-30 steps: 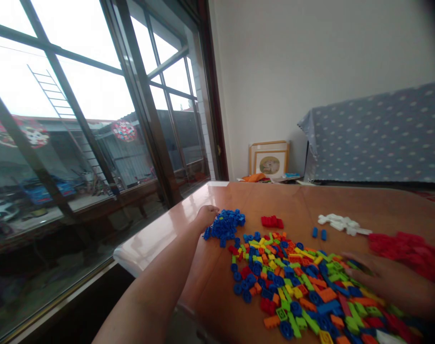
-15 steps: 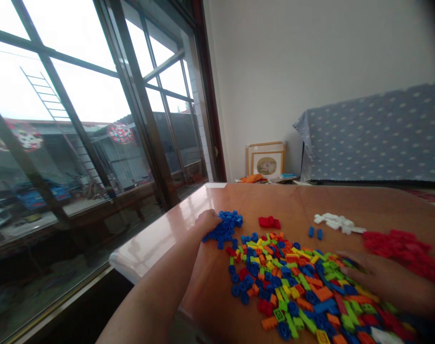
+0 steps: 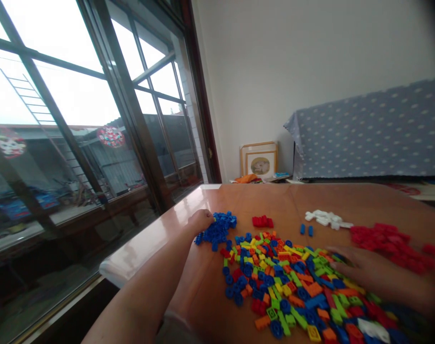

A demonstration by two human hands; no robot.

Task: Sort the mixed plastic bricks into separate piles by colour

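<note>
My left hand (image 3: 202, 220) reaches across to the left side of the table, at the near-left edge of a pile of blue toy bricks (image 3: 220, 230). Its fingers are curled closed and their tips are turned away, so what they hold, if anything, is hidden. Low over the right part of a large mixed heap of coloured building bricks (image 3: 287, 286) is my right hand (image 3: 360, 267). Its thumb and fingers are apart, with a dark blue piece visible between them among the heap.
Beyond the heap lie a short row of red bricks (image 3: 262, 221), two small blue bricks (image 3: 306, 230), a white brick pile (image 3: 326, 219) and a red brick pile (image 3: 385, 243). The glossy brown table (image 3: 199, 291) stands beside a large window (image 3: 138, 119).
The whole view has shifted slightly, so things on the table appear further left. Both hands stay about where they were relative to the bricks.
</note>
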